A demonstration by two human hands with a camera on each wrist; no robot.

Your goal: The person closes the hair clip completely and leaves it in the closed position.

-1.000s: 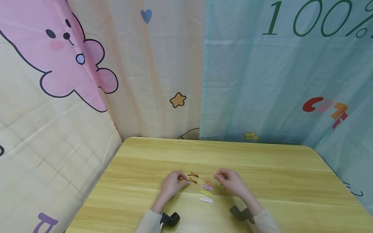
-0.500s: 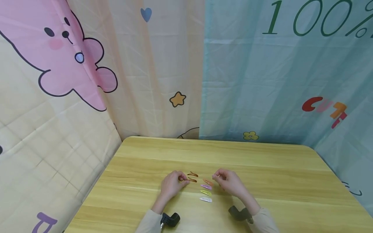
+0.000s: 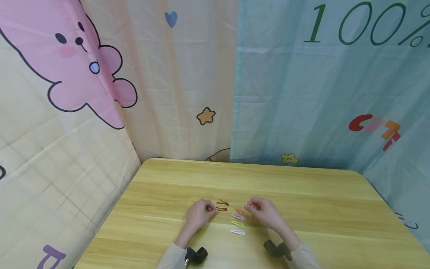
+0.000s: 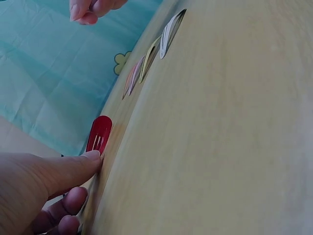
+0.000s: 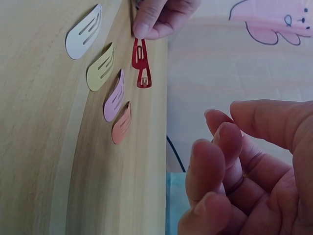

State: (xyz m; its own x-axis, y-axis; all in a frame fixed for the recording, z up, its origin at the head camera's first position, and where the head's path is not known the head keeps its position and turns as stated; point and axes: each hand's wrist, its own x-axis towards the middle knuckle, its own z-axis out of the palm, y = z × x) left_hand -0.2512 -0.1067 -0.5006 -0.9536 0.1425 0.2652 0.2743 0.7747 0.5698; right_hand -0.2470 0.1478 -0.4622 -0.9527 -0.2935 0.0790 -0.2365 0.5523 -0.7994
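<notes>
Between thumb and finger, my left hand (image 3: 199, 215) pinches the end of a red snap hair clip (image 4: 99, 132), low over the table. A second red hair clip (image 5: 144, 79) lies just beyond it. My right hand (image 3: 265, 211) hovers to the right of the clips; its fingers (image 5: 205, 166) are loosely curled, thumb close to the fingertips, and nothing shows between them. Down the middle runs a column of hair clips: orange (image 5: 122, 125), purple (image 5: 114, 100), yellow (image 5: 101, 68) and white (image 5: 83, 34), lying between the hands.
The wooden table (image 3: 302, 186) reaches back to printed curtains (image 3: 181, 74), cream on the left and blue on the right. Each wrist carries a dark camera mount (image 3: 198, 254) close above the tabletop.
The red clip in my left hand has turned slightly and sits more level. My right hand has shifted a little to the left. The clips in the column stay where they were.
</notes>
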